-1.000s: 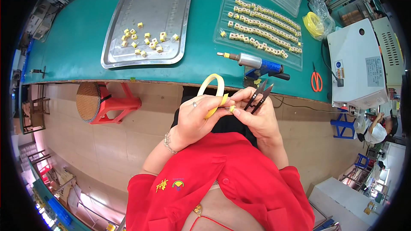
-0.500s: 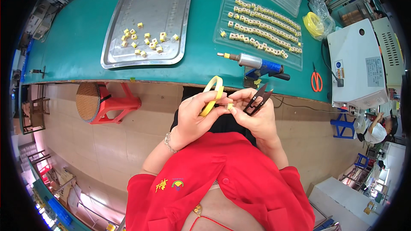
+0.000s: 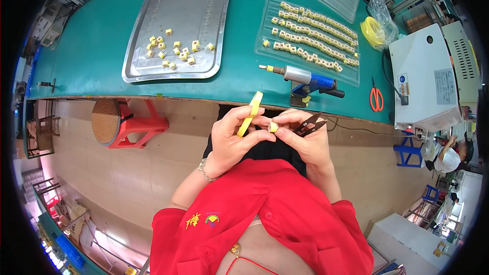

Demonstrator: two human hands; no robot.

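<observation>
My left hand (image 3: 228, 136) is closed around a roll of yellow tape (image 3: 249, 118), which stands up edge-on between its fingers. Its fingertips meet the thin pins of a small yellow-wrapped transformer (image 3: 273, 127). My right hand (image 3: 308, 145) pinches the body of that part between thumb and forefinger. Dark thread snips (image 3: 311, 124) are tucked in the same right hand, blades pointing away from the part. Both hands are in front of the bench edge, above my lap.
On the green bench (image 3: 178, 87) lies a metal tray (image 3: 196, 7) of loose transformers. A clear plastic tray (image 3: 265, 15) holds rows of them. A blue-handled winding tool (image 3: 310, 78), orange scissors (image 3: 376, 99) and a white machine (image 3: 425, 81) stand right. A red stool (image 3: 145, 125) is at left.
The tape roll has turned from showing its ring to nearly edge-on. The snips have tilted flatter in my right hand, and the transformer now shows more between my fingertips.
</observation>
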